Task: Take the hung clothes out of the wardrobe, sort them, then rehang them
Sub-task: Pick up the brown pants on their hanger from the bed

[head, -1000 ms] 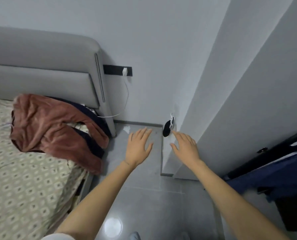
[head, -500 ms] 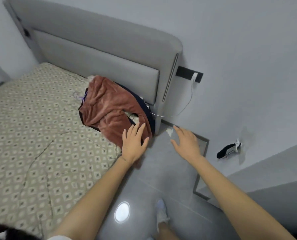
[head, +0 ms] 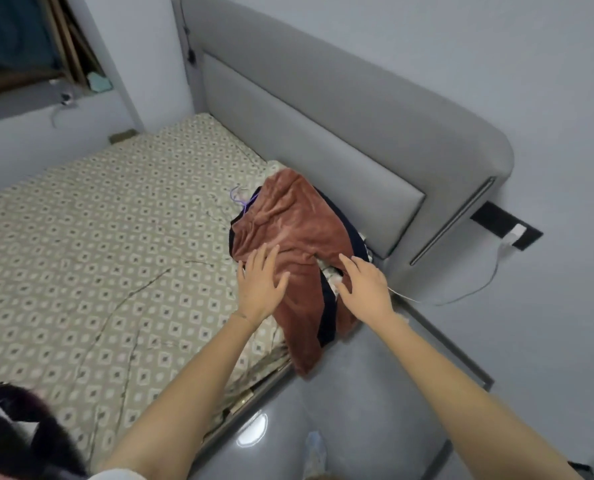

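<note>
Two empty hands, left hand (head: 260,287) and right hand (head: 365,289), fingers (head: 269,260) spread over rust garment (head: 288,216) overhanging bed (head: 115,237) edge.

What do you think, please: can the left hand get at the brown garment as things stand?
Probably yes: the open left hand is spread right over the brown garment, and nothing shows between them.

Two hands are counted, one left hand (head: 261,282) and one right hand (head: 365,285). One bed (head: 98,237) with one headboard (head: 323,133) is seen, and two garments are made out on it: one rust-brown garment (head: 288,220) and one dark navy garment (head: 327,306). One wall socket (head: 496,220) with one white plug (head: 517,233) is noted.
</note>
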{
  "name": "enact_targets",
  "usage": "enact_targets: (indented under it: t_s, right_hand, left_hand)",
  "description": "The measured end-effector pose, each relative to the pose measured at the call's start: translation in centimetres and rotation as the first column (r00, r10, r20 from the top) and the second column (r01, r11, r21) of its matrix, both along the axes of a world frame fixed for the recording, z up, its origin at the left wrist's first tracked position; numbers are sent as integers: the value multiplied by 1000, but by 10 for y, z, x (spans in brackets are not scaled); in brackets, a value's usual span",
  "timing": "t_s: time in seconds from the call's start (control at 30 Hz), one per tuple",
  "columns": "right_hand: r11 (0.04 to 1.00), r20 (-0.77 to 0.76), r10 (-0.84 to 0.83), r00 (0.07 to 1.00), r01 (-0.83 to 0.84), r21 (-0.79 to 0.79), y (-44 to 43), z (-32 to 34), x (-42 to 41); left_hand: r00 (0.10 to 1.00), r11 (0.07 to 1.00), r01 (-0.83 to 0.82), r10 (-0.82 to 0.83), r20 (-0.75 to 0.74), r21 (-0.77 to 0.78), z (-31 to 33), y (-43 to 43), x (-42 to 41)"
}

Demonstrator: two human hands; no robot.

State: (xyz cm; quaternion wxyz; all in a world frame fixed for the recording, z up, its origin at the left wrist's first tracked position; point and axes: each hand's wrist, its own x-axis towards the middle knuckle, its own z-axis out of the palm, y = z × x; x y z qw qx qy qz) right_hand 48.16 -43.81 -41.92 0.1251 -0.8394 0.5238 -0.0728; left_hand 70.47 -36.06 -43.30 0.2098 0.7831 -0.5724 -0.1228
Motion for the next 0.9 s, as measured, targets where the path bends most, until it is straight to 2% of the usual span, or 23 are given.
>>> enact_targets:
  t_s: [0.1, 0.27, 0.43, 0.67, 0.9]
  right_hand:
    - [998, -13, 69, 998, -69, 6, -43, 3, 25]
    - [986, -4, 168, 986, -168, -5, -99, 3, 64]
    - [972, -61, 235, 970, -234, 25, -143, -8, 108]
    - [959, -117, 284, 952, -279, 56, -201, -30, 183]
    - [956, -135, 281, 950, -265, 125, -258, -62, 252]
  left_hand:
    - [996, 996, -85, 86, 6, -28, -1, -26, 18]
    - [984, 984, -176, 176, -24, -2, -9, -57, 49]
    - [964, 964, -262, 263, -46, 38, -28, -84, 88]
    - [949, 947, -300, 309, -67, 115, -62, -136, 154]
    - [922, 924, -320, 355, -155, 209, -99, -193, 217]
